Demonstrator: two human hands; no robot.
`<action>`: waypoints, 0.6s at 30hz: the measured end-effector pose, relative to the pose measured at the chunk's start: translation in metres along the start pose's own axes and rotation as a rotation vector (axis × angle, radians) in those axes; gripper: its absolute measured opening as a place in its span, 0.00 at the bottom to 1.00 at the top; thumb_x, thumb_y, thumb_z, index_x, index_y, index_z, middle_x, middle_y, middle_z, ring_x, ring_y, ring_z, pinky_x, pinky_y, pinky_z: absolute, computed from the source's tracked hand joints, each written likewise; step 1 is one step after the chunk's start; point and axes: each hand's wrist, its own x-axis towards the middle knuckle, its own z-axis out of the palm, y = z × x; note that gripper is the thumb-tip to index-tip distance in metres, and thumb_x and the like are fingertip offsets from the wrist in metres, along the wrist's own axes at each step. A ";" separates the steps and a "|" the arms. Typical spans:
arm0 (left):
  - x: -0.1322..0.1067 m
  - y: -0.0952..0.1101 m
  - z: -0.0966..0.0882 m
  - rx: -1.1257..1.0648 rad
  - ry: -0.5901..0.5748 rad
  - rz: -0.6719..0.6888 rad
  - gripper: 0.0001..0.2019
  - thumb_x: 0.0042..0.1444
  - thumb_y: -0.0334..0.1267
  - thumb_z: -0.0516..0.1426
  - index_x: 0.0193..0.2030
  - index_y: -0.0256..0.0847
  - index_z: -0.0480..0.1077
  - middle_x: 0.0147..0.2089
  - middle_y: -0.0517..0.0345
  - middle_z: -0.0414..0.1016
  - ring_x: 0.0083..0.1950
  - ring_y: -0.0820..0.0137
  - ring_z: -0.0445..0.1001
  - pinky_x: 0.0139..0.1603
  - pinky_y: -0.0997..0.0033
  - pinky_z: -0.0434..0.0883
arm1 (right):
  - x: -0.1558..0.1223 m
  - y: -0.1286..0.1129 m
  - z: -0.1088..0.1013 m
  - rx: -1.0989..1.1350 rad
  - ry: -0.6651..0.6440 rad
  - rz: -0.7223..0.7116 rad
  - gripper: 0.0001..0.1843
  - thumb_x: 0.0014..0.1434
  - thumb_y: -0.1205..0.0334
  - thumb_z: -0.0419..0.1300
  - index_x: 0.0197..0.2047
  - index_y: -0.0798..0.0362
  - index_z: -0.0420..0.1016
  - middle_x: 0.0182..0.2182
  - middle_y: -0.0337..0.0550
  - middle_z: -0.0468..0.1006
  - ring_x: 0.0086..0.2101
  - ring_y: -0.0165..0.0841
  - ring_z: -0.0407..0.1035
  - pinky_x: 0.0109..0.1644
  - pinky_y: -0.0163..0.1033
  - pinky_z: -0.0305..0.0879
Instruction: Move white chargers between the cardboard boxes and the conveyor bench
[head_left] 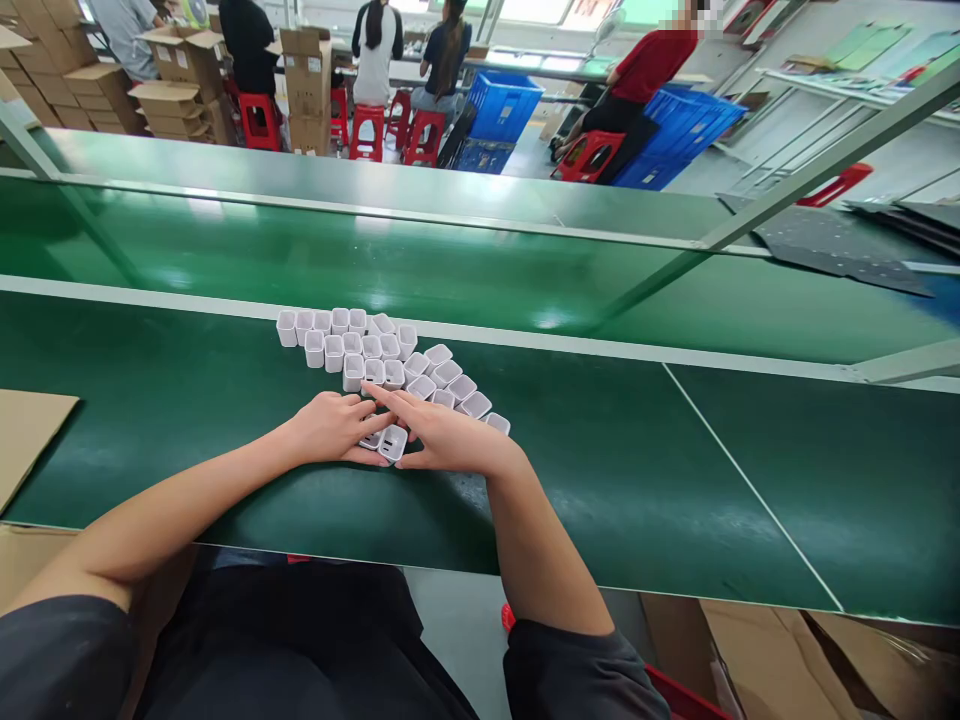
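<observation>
Several small white open-topped plastic housings (352, 372) stand in slanting rows on the green work surface, their hollow sides up. My left hand (330, 428) reaches in from the left, fingers stretched out and thumb apart, against the near housings. From the right comes my right hand (450, 435), its fingers extended over the left fingertips and its thumb low beside the nearest housing (393, 443). Dark slots show in that housing's floor. Together the hands frame two or so near housings, and the fingers partly cover others. Neither hand lifts anything.
A white strip (525, 340) edges the green bench (600, 470) behind the housings. Cardboard (30, 435) lies at the left. Metal frame bars (825, 155) slant across the right. Beyond sit co-workers on red stools (367, 132), near blue crates (504, 105) and cardboard boxes (184, 60).
</observation>
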 end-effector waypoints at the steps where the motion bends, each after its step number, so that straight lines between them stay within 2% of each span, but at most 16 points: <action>1: 0.000 0.001 0.000 0.007 0.004 0.011 0.31 0.64 0.63 0.43 0.58 0.42 0.68 0.40 0.52 0.77 0.35 0.68 0.75 0.26 0.70 0.59 | 0.000 0.001 0.001 0.003 0.002 -0.014 0.57 0.54 0.69 0.66 0.74 0.38 0.34 0.66 0.50 0.60 0.44 0.39 0.75 0.51 0.47 0.71; 5: -0.002 0.002 0.002 -0.007 0.001 0.045 0.29 0.65 0.61 0.43 0.57 0.44 0.69 0.40 0.52 0.77 0.35 0.68 0.74 0.26 0.70 0.57 | 0.002 0.004 0.004 0.028 0.022 -0.064 0.57 0.53 0.68 0.67 0.75 0.39 0.35 0.62 0.50 0.66 0.38 0.35 0.75 0.45 0.44 0.73; 8: -0.004 0.000 0.001 -0.062 0.009 0.018 0.28 0.65 0.61 0.44 0.57 0.43 0.70 0.39 0.51 0.77 0.34 0.68 0.73 0.25 0.72 0.56 | 0.005 0.005 0.006 0.049 0.033 -0.078 0.56 0.53 0.67 0.67 0.74 0.40 0.38 0.60 0.50 0.68 0.36 0.34 0.74 0.44 0.44 0.73; 11: -0.012 -0.002 -0.014 -0.162 -0.024 -0.080 0.28 0.63 0.62 0.47 0.55 0.43 0.71 0.40 0.51 0.77 0.34 0.69 0.74 0.27 0.73 0.57 | 0.006 0.002 0.006 0.100 0.070 -0.129 0.52 0.55 0.62 0.67 0.74 0.39 0.41 0.62 0.48 0.66 0.38 0.33 0.73 0.46 0.44 0.75; 13: -0.024 -0.002 -0.034 -0.264 -0.031 -0.242 0.28 0.61 0.63 0.50 0.53 0.44 0.72 0.41 0.53 0.78 0.35 0.70 0.74 0.29 0.74 0.59 | 0.006 -0.001 0.004 0.156 0.134 -0.190 0.49 0.56 0.57 0.67 0.73 0.38 0.44 0.63 0.46 0.65 0.43 0.33 0.72 0.49 0.44 0.75; 15: -0.041 0.003 -0.058 -0.441 0.026 -0.480 0.27 0.57 0.64 0.54 0.53 0.45 0.72 0.42 0.55 0.78 0.36 0.70 0.74 0.32 0.75 0.62 | 0.007 -0.005 0.002 0.200 0.210 -0.228 0.43 0.59 0.53 0.65 0.72 0.38 0.49 0.61 0.44 0.68 0.46 0.33 0.72 0.52 0.44 0.74; 16: -0.052 0.007 -0.070 -0.570 0.087 -0.604 0.27 0.56 0.63 0.57 0.53 0.46 0.72 0.43 0.56 0.77 0.36 0.70 0.74 0.33 0.75 0.64 | 0.009 -0.007 0.002 0.210 0.237 -0.232 0.40 0.60 0.52 0.64 0.71 0.38 0.52 0.59 0.44 0.70 0.46 0.33 0.72 0.52 0.44 0.74; 18: -0.074 0.019 -0.086 -0.896 0.290 -0.800 0.28 0.53 0.62 0.60 0.52 0.45 0.71 0.41 0.57 0.77 0.35 0.71 0.73 0.33 0.76 0.66 | 0.014 -0.010 0.006 0.210 0.242 -0.219 0.33 0.63 0.52 0.61 0.68 0.41 0.58 0.55 0.44 0.73 0.44 0.33 0.72 0.47 0.42 0.75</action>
